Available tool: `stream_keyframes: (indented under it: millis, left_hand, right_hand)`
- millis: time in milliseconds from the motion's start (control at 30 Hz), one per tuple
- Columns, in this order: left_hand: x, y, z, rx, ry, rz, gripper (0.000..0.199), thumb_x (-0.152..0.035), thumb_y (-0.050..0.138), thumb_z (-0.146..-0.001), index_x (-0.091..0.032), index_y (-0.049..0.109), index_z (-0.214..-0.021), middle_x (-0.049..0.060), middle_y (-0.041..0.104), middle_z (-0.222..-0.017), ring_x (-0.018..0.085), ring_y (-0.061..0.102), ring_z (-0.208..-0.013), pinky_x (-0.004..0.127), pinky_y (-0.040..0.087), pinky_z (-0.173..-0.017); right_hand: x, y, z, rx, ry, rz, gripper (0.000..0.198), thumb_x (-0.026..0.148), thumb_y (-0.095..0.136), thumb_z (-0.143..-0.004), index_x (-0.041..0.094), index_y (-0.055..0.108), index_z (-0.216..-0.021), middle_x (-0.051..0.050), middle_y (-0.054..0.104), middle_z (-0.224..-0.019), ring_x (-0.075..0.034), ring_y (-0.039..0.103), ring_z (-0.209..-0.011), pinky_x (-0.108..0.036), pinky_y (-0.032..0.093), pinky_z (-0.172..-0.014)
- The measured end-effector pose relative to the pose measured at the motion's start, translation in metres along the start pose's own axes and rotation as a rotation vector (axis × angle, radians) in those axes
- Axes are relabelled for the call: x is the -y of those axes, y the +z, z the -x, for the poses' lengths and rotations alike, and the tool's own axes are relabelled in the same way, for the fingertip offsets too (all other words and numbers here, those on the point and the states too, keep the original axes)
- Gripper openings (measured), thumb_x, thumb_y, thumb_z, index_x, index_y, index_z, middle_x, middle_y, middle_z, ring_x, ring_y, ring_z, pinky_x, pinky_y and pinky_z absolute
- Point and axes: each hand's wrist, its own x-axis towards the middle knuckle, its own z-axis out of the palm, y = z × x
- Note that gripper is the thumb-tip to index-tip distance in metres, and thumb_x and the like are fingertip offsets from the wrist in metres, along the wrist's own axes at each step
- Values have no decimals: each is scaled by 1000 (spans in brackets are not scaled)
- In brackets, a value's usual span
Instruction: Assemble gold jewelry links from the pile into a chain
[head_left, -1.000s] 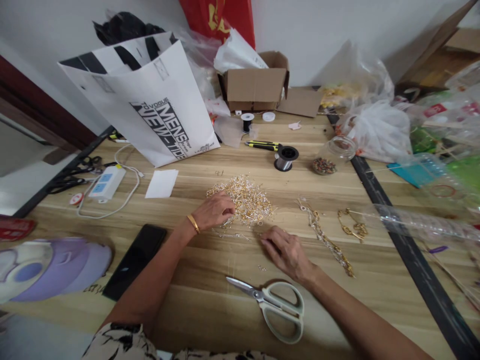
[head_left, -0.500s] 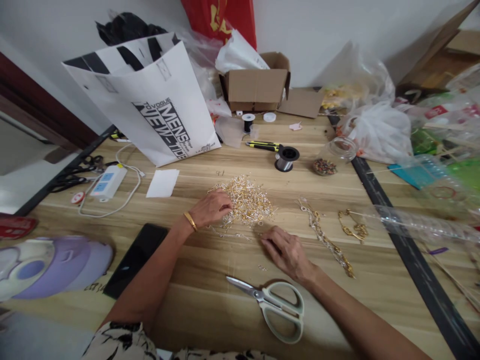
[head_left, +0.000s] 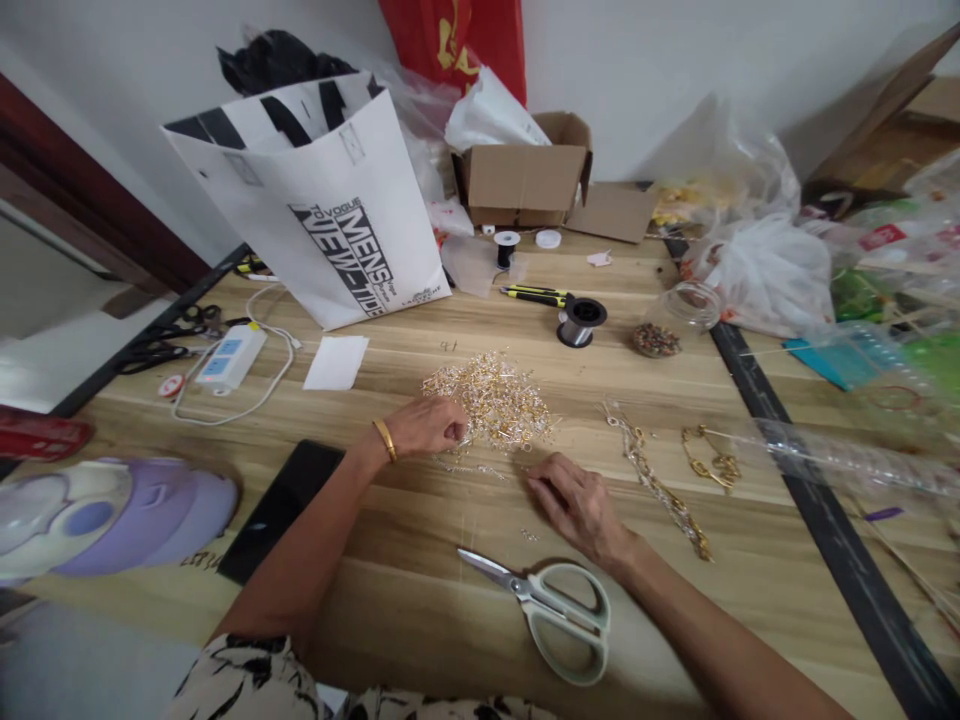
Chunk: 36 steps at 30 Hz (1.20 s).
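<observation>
A light touch suits the left hand [head_left: 426, 426], curled at the near-left edge of the gold-and-silver pile [head_left: 501, 398] on the table [head_left: 397, 580]; whether it or the right hand [head_left: 577, 505] pinches anything cannot be told.

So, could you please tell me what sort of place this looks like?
Probably a jewellery-making workspace: the wood-grained table holds a heap of tiny gold- and silver-coloured pieces, loose chains and a wire spool.

Room lies between left hand [head_left: 429, 427] and scissors [head_left: 520, 587], right hand [head_left: 579, 505] blocking rightward.
</observation>
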Motion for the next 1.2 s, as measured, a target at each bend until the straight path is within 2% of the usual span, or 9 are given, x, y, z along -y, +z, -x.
stream_keyframes:
  millis: [167, 433, 733, 1033, 1200]
  left_hand:
    - [1, 2, -2, -70, -41, -63, 14, -5, 52, -70, -15, 62, -68, 1, 62, -70, 15, 56, -74, 25, 41, -70]
    - [8, -1, 2, -172, -41, -19, 17, -6, 49, -76, -16, 63, -75, 3, 67, -81, 17, 59, -82, 28, 43, -78]
    - [8, -5, 4, -181, -44, -4, 14, -10, 53, -76, -16, 65, -76, 1, 69, -80, 15, 61, -78, 25, 43, -75]
    - [5, -6, 3, -276, -14, 62, 12, -13, 54, -78, -17, 65, -78, 0, 68, -78, 12, 59, -74, 23, 43, -70]
    - [2, -7, 1, -311, -5, 60, 11, -14, 54, -80, -16, 65, -78, 1, 67, -79, 14, 58, -78, 26, 43, -75]
  right_hand:
    - [-1, 1, 0, -3, -10, -4, 11, 20, 44, -92, 18, 55, -91, -6, 61, -80, -15, 60, -71, -25, 49, -63]
    - [1, 1, -1, 1, 2, -3, 12, 20, 43, -92, 19, 55, -92, -6, 60, -79, -15, 60, -70, -25, 50, -64]
    - [1, 0, 0, 7, 2, -12, 11, 19, 44, -92, 18, 55, -92, -6, 60, -80, -15, 60, -72, -26, 50, -64]
    - [0, 1, 0, 2, -2, -8, 11, 20, 44, -92, 19, 55, -90, -6, 60, -79, -15, 60, -70, -25, 49, -63]
    - [0, 0, 0, 9, 3, -12, 10, 19, 45, -92, 19, 55, -92, -6, 60, -79, -15, 60, -71, -25, 48, -63]
